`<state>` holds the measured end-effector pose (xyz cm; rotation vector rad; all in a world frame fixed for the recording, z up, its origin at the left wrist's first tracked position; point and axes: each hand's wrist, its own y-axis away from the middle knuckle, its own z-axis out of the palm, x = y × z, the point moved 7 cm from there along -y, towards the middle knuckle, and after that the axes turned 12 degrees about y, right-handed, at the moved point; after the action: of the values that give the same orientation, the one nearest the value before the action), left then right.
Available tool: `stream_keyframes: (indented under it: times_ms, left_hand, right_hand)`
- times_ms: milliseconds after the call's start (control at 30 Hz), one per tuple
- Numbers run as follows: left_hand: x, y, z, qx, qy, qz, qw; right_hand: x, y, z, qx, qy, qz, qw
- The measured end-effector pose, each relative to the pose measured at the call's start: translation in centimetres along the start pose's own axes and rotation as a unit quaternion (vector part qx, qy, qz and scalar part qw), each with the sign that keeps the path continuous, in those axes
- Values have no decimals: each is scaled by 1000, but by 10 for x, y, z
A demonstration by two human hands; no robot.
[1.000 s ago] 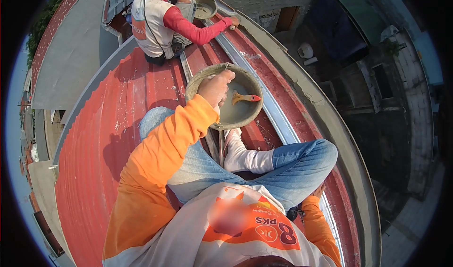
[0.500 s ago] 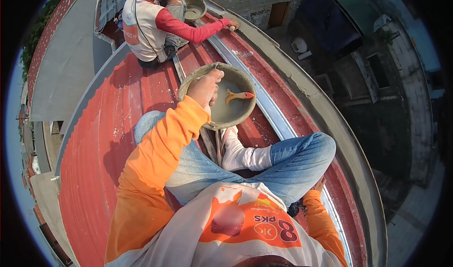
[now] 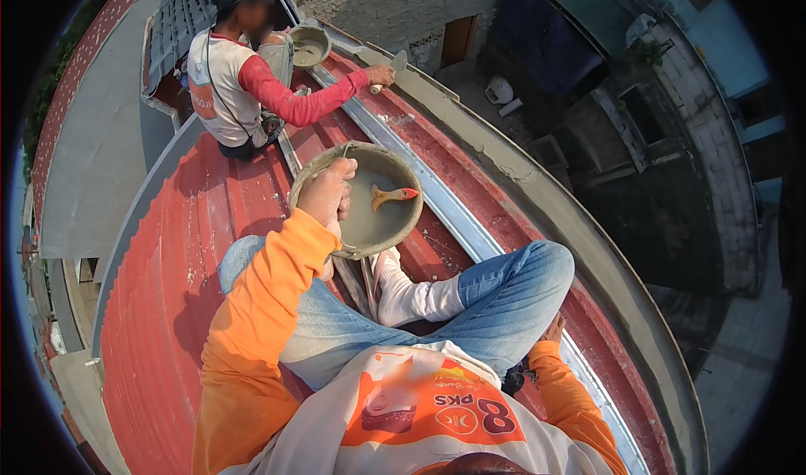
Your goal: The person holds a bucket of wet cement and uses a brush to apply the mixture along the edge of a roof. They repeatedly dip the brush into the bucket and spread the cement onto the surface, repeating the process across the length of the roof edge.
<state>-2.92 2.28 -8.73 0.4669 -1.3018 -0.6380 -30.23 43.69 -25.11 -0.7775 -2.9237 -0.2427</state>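
Your left hand (image 3: 326, 196) gripped the handle of the bucket (image 3: 415, 211) over the red roof (image 3: 159, 282), beside the metal strip (image 3: 460, 216) and near the roof's parapet-side edge. Your view had shifted, bringing the co-worker (image 3: 214, 93) and the trowel (image 3: 400, 60) more fully into sight; your grip was unchanged, and the brush (image 3: 391, 196) remained inside the bucket, unheld. Your right hand (image 3: 555, 328) lay beside your knee, its grip impossible to tell.
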Motion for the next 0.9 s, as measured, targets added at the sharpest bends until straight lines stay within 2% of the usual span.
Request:
stream_keyframes:
  times_ms: [167,233,533,900]
  left_hand:
    - [1,0,-2,16,-2,4,1000]
    - [2,1,-3,23,0,3,1000]
    - [0,-1,-5,21,11,3,1000]
    - [0,-3,-5,16,11,10,1000]
  right_hand:
    - [-1,-2,-3,-28,-22,8,999]
    - [-4,-3,0,-40,10,-18,999]
    - [-2,-3,-2,-66,-3,4,998]
    - [-1,-2,4,-59,11,-5,998]
